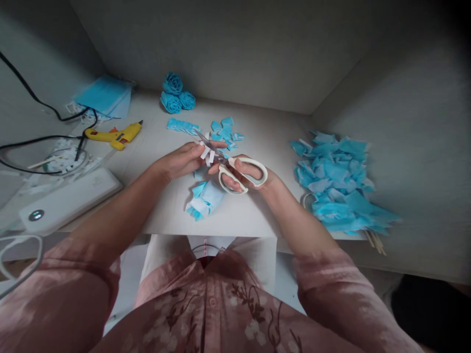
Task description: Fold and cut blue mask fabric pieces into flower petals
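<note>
White-handled scissors (223, 160) sit mid-view over the table (162, 206), grasped in my right hand (250, 171), fingers through the loops, which are spread apart. My left hand (184, 159), at their 9 o'clock, pinches white strips (211, 157); from my remote feed I can't tell if the blades touch them. Clock from scissors: small blue pieces (223, 132) at 12, three blue rosettes (172, 100) clustered near 11, pleated blue strip (182, 126) at 10, yellow glue gun (123, 136) just past 9, blue-and-white bundle (206, 198) at 7, big blue pile (333, 179) around 3.
</note>
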### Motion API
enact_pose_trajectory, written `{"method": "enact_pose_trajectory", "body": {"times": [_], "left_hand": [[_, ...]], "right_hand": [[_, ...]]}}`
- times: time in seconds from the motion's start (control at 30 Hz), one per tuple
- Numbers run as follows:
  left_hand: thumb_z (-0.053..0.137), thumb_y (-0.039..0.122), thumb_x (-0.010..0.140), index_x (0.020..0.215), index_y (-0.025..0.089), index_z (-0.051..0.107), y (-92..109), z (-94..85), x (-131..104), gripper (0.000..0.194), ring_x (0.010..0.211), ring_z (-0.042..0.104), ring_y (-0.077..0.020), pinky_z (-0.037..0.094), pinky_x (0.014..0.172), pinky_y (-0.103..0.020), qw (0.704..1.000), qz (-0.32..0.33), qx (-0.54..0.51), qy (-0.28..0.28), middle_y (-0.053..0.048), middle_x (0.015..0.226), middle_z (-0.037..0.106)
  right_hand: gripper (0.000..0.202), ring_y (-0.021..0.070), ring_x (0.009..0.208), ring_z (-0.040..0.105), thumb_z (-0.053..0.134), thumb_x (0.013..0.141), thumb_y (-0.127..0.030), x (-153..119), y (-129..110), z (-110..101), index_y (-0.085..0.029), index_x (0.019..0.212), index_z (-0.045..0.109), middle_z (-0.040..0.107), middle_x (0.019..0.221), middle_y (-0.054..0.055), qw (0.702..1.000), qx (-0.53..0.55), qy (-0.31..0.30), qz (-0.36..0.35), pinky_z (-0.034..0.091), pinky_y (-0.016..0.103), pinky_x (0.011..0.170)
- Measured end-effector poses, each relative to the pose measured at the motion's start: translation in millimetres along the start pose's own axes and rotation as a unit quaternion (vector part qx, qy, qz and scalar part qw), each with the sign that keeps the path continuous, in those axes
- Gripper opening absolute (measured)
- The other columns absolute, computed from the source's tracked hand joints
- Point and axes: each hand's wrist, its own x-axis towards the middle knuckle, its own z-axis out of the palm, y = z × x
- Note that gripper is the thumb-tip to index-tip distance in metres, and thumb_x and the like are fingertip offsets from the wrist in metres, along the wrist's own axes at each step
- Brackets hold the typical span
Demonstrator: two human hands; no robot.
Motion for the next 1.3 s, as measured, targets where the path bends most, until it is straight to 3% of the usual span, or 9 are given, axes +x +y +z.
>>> {"method": "enact_pose_trajectory", "body": {"times": [0.27,0.63,0.83,1.0,1.17,1.3], "left_hand": [[0.083,0.074,0.073,0.112,0.020,0.083,5,-1.4,0,0.067,0.098,0.073,-0.0268,0.054,0.097,-0.041,1.000,-0.005,0.009,0.010,-0.009,0.090,0.077],[0.090,0.065,0.070,0.119,0.023,0.080,15,-4.6,-4,0.065,0.109,0.074,-0.0294,0.054,0.103,-0.043,0.999,0.014,0.013,0.035,-0.011,0.110,0.079],[0.091,0.059,0.070,0.120,0.028,0.079,24,-1.2,-6,0.060,0.117,0.073,-0.0297,0.054,0.106,-0.043,0.999,0.028,-0.002,0.021,-0.007,0.112,0.079],[0.088,0.066,0.068,0.122,0.028,0.076,21,-2.1,-4,0.067,0.123,0.071,-0.0329,0.054,0.106,-0.046,0.999,0.039,-0.002,0.031,-0.009,0.116,0.078],[0.082,0.073,0.071,0.139,0.028,0.068,17,-12.2,-3,0.083,0.118,0.073,-0.0319,0.056,0.101,-0.046,0.998,0.038,-0.004,0.053,-0.012,0.126,0.077],[0.086,0.072,0.069,0.143,0.028,0.066,16,-12.6,-3,0.088,0.117,0.073,-0.0320,0.056,0.100,-0.044,0.999,0.026,-0.002,0.040,-0.013,0.127,0.077]], "right_hand": [[0.059,0.0052,0.047,0.050,0.067,0.094,-0.068,1,-2,0,-0.011,0.106,0.074,0.059,0.065,-0.004,1.000,0.017,0.005,-0.021,0.042,0.017,0.040],[0.066,0.0068,0.048,0.048,0.067,0.091,-0.074,0,-5,2,-0.011,0.110,0.073,0.056,0.064,-0.005,1.000,0.002,0.021,-0.016,0.040,0.020,0.040],[0.068,0.0075,0.050,0.049,0.069,0.087,-0.077,1,-6,2,-0.012,0.108,0.074,0.059,0.066,-0.003,0.999,-0.007,0.032,-0.021,0.040,0.021,0.043],[0.070,0.0081,0.054,0.051,0.065,0.089,-0.079,-1,-9,3,-0.012,0.108,0.073,0.059,0.069,-0.002,0.999,-0.023,0.030,-0.027,0.042,0.022,0.048],[0.059,0.0089,0.062,0.056,0.069,0.094,-0.066,-3,-11,6,-0.011,0.113,0.071,0.063,0.077,0.000,0.998,-0.067,-0.016,-0.007,0.044,0.022,0.054],[0.059,0.0096,0.065,0.059,0.065,0.097,-0.067,-3,-8,4,-0.012,0.117,0.071,0.064,0.082,0.001,0.997,-0.069,-0.025,-0.021,0.046,0.021,0.054]]}}
